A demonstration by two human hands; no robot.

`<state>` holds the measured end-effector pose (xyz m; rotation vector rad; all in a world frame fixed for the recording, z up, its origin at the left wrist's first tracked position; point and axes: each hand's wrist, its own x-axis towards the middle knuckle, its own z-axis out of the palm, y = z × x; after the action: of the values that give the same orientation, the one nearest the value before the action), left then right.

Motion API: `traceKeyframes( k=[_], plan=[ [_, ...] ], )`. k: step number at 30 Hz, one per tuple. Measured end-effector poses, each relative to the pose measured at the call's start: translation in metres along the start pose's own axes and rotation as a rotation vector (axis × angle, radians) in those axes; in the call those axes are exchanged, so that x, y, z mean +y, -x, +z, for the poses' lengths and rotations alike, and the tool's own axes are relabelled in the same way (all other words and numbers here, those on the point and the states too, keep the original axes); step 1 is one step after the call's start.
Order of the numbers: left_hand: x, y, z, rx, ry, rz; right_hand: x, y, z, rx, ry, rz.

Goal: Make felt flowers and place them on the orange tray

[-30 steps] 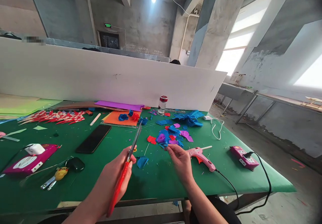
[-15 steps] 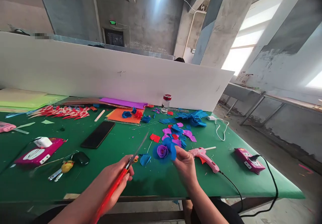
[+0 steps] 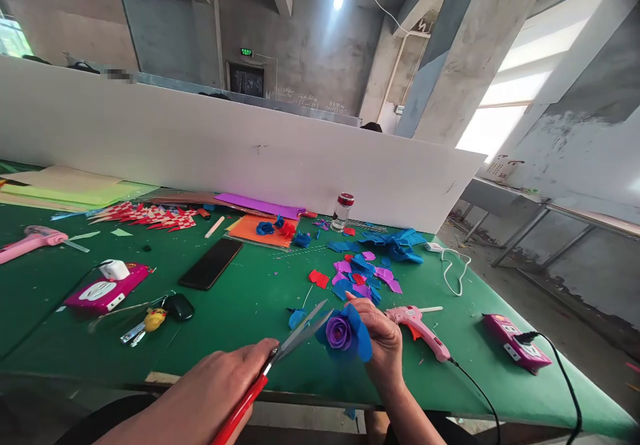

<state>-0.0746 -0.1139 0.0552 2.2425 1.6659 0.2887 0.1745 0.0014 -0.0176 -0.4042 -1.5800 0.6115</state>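
My left hand (image 3: 225, 378) is closed around the handles of red-handled scissors (image 3: 245, 402). The blades are parted a little, and their tips point at the left edge of a paper flower (image 3: 340, 334); whether they touch it I cannot tell. Purple layers form the flower's middle, with blue petals around them. It is pinched from behind by the fingers of my right hand (image 3: 385, 342), just above the table's front part. Beyond lies a scatter of blue, purple and red petals (image 3: 385, 277). A blue piece on a thin stem (image 3: 297, 318) lies left of the flower.
A pink glue gun (image 3: 423, 334) lies right of my right hand, its cord running off the front edge. Magenta power strips (image 3: 517, 344) sit at both sides. Left are a phone (image 3: 212, 264) and keys (image 3: 155, 320). A glass jar (image 3: 342, 213) stands before the white partition (image 3: 240, 142).
The scissors have come nearer to the flower and their blades have parted. The flower has turned more towards me. The whole view has shifted, with the table things now further right.
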Motion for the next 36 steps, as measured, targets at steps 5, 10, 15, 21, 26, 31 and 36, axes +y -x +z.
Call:
traceKeyframes(
  k=[5,10,15,21,26,31,36],
  plan=[
    [0.009,-0.006,0.000,-0.087,-0.028,0.014,-0.001,0.001,0.002,0.020,0.046,-0.019],
    [0.015,-0.012,0.004,-0.092,-0.017,-0.009,-0.003,0.001,0.002,0.032,0.086,-0.048],
    [0.019,-0.016,0.002,-0.076,0.036,-0.029,-0.005,0.000,0.000,0.046,0.112,-0.074],
    [0.020,-0.016,-0.001,-0.105,0.007,-0.016,-0.005,-0.001,-0.004,0.075,0.125,-0.089],
    [0.025,-0.016,-0.003,-0.122,-0.039,-0.014,-0.009,-0.004,-0.004,0.065,0.152,-0.136],
    [0.031,-0.017,-0.008,-0.123,-0.043,-0.037,-0.012,-0.006,-0.002,0.068,0.157,-0.126],
    [0.035,-0.018,-0.009,-0.113,-0.041,-0.029,-0.010,-0.004,-0.003,0.072,0.159,-0.118]
  ],
)
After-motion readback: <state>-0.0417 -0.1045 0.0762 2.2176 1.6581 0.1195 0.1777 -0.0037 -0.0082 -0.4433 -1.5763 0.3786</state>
